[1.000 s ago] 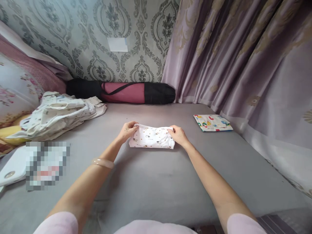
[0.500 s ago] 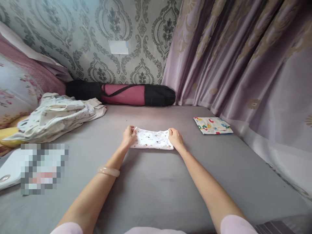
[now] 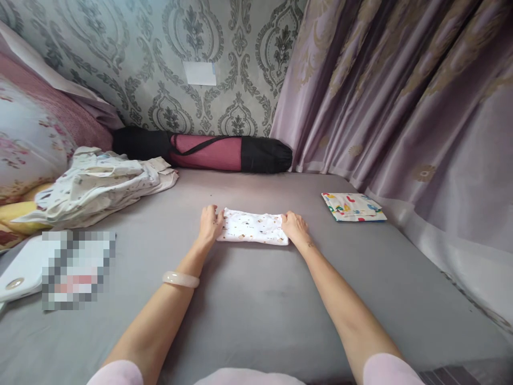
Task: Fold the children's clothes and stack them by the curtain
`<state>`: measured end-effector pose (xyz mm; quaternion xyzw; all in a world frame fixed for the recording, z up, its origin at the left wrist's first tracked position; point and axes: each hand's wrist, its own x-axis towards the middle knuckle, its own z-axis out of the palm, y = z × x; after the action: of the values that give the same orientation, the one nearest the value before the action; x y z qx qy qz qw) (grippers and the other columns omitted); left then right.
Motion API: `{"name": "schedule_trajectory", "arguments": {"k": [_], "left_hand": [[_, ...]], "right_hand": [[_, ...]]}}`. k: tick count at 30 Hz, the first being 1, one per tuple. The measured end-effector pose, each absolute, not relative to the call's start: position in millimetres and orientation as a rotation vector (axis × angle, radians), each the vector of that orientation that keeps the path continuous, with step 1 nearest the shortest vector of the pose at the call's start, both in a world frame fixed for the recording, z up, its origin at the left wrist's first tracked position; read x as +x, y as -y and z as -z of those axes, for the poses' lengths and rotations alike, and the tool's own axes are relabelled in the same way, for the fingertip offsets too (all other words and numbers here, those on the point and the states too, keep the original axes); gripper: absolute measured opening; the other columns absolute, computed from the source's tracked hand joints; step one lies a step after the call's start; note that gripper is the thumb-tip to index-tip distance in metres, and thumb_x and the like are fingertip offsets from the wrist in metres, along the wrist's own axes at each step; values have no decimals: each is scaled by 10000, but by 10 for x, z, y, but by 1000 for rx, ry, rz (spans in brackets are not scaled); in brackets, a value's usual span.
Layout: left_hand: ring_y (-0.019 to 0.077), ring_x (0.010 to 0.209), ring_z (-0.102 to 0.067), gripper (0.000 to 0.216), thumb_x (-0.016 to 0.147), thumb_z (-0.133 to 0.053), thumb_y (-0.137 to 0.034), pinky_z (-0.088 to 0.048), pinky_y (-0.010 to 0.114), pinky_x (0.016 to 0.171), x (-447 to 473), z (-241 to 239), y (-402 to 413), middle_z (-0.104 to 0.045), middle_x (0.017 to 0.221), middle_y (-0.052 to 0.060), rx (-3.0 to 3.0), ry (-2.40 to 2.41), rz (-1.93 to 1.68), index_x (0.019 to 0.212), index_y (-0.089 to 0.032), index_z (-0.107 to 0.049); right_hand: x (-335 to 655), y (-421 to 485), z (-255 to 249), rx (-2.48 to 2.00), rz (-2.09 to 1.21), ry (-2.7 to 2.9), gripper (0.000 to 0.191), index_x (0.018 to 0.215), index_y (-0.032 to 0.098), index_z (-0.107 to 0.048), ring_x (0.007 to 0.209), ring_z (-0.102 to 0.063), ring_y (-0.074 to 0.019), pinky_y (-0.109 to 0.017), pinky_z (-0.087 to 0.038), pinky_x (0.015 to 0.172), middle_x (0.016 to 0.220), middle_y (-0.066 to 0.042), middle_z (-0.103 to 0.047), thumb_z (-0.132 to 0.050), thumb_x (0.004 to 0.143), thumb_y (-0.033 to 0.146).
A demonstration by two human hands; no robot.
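Note:
A white cloth (image 3: pixel 253 227) with a small scattered print lies folded into a flat rectangle on the grey bedsheet. At its left end, my left hand (image 3: pixel 210 224) has its fingers curled and closed on the edge. My right hand (image 3: pixel 294 226) grips the opposite end, fingertips bent over the fabric. The undersides of both grips are hidden. A pale bangle (image 3: pixel 181 279) sits on my left forearm. To the right of the cloth lies another folded cloth (image 3: pixel 354 207) with colourful figures.
A crumpled printed garment (image 3: pixel 108 176) lies at the left beside a floral pillow (image 3: pixel 28 133). Nearer me are a white device (image 3: pixel 28 267) and a blurred-out item (image 3: pixel 78 272). A long red and black bag (image 3: pixel 206 153) lines the wall. Curtains (image 3: pixel 360 96) hang at right.
The white cloth lies a little flatter, its upper edge straighter. My right hand has turned slightly over its end. The whole view has shifted slightly.

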<state>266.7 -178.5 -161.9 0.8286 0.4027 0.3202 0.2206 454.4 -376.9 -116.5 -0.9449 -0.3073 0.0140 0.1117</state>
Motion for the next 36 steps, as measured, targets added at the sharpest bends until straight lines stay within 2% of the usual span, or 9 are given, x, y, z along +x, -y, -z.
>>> {"name": "schedule_trajectory", "arguments": {"k": [4,7,9,12,15,21,25,32,36], "left_hand": [[254,1022,-596,278,950,-356,-265,-456,379,890,2668,1359,1983,-638,1084,131,2501,-947,-911,1083,-184,-587],[230,986,-624,286,949,-347,-200,-450,362,908,2767,1291,2202,-678,1026,104,2686,-648,-692,1034,-202,-620],[249,1074,-607,294,950,-349,-196,-420,404,983,2831,1336,2307,-677,1074,123,2782,-547,-578,1059,-182,-622],[291,1247,-521,346,963,-339,-234,-356,474,1074,2877,1476,2358,-605,1270,177,2843,-616,-499,1180,-129,-587],[312,1328,-452,422,969,-330,-279,-314,484,1116,2876,1608,2327,-513,1399,204,2830,-698,-444,1284,-90,-539],[348,1399,-345,561,964,-320,-409,-261,490,1146,2846,1697,2298,-467,1443,217,2821,-838,-461,1370,-57,-483],[375,1431,-261,691,958,-302,-489,-225,516,1152,2818,1649,2333,-358,1495,270,2766,-1013,-330,1420,17,-398],[355,1451,-211,804,955,-261,-554,-225,449,1163,2802,1543,2365,-269,1538,263,2777,-1149,-148,1462,70,-291],[337,1458,-198,755,971,-237,-506,-216,429,1169,2802,1510,2368,-254,1553,238,2770,-1175,-81,1473,57,-278]], "right_hand": [[4246,3649,1132,-2600,110,1308,412,1227,119,-597,1188,-564,-278,-406,-426,975,1264,-203,-607,-273,973,150],[3949,3504,1225,-2366,25,1662,443,1354,82,-512,1358,-407,-258,-403,-273,1138,1436,-171,-487,-290,987,193],[3829,3435,1310,-2321,-25,1711,485,1403,41,-454,1402,-341,-265,-408,-203,1174,1482,-171,-429,-276,1000,243],[3803,3408,1413,-2331,-75,1678,519,1432,35,-417,1412,-323,-266,-417,-194,1176,1501,-173,-400,-255,1005,281],[3863,3444,1465,-2324,-86,1676,526,1453,81,-403,1417,-317,-246,-410,-181,1180,1519,-142,-382,-247,1010,317],[3961,3522,1487,-2398,-81,1621,641,1477,13,-330,1450,-236,-266,-416,-122,1189,1548,-188,-299,-234,1006,437],[4019,3559,1483,-2445,-95,1582,653,1479,2,-323,1460,-201,-273,-442,-85,1190,1554,-188,-281,-216,1004,436],[4089,3588,1414,-2547,-188,1562,634,1506,64,-296,1474,-144,-256,-438,-54,1187,1581,-126,-243,-160,1006,429],[4157,3621,1394,-2610,-197,1516,573,1517,190,-309,1473,-144,-268,-450,-77,1178,1596,-98,-217,-179,1011,425]]}}
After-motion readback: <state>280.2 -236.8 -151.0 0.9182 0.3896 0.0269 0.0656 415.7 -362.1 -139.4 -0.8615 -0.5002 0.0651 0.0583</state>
